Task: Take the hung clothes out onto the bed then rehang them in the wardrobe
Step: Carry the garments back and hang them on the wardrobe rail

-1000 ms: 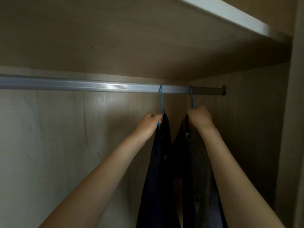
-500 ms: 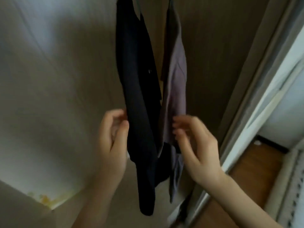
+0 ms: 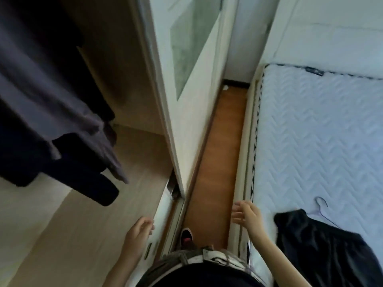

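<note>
2 garments are hanging inside the wardrobe (image 3: 132,154) at upper left: 1 grey garment (image 3: 51,83) and 1 dark navy garment (image 3: 68,162), overlapping each other, their lower hems hanging clear above the wardrobe's pale floor panel; the tops and hangers are lying outside the view. 1 black garment (image 3: 327,249) is lying on the bed (image 3: 323,129) at lower right, with 1 thin wire hanger (image 3: 320,208) showing at its upper edge, resting on the white quilted mattress. 2 bare hands are showing, both empty. The left hand (image 3: 139,229) is hovering over the wardrobe's front edge, fingers loosely curled and slightly apart, gripping nothing. The right hand (image 3: 246,214) is reaching toward the bed's near edge, fingers spread apart, touching nothing visibly. 1 white sliding door (image 3: 190,59) is standing between wardrobe and bed, beside a strip of wooden floor (image 3: 221,158). 1 shoe (image 3: 186,237) is showing on that floor.
</note>
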### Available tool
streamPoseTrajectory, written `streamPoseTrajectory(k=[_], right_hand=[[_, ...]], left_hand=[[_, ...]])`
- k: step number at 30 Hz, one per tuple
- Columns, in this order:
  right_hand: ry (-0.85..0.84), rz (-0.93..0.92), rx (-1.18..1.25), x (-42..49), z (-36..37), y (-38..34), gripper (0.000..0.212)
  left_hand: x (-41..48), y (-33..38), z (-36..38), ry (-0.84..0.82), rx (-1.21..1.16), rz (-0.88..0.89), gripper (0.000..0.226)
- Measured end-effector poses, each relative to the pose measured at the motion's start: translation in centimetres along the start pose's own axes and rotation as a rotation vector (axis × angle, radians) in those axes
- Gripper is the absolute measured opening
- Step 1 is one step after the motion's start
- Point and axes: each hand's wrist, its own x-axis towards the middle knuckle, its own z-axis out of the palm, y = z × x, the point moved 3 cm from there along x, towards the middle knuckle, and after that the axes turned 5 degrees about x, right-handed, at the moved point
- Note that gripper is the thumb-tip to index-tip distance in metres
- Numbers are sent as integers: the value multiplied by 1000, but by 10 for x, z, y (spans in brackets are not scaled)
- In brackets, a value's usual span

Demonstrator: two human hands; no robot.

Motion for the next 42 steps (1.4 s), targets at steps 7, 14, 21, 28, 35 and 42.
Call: streamPoseTrajectory(k=[7, 14, 21, 28, 35, 42], right_hand=[[299, -37, 205, -36, -118, 16, 23], [777, 23, 403, -95, -201, 81, 21], [1208, 148, 588, -130, -211, 150, 22], [1390, 275, 453, -77, -236, 217, 16], [1369, 373, -176, 37, -277, 323, 39], [1261, 548, -399, 113, -277, 417, 58]], left_hand=[[23, 100, 91, -272, 172, 241, 21], [10, 207, 232, -688, 472, 504, 25], [0, 260, 362, -1029, 839, 698, 20], [40, 261, 507, -1090, 1012, 742, 11], [84, 190, 680, -943, 1054, 792, 23], [132, 129, 787, -680, 1087, 944, 29]])
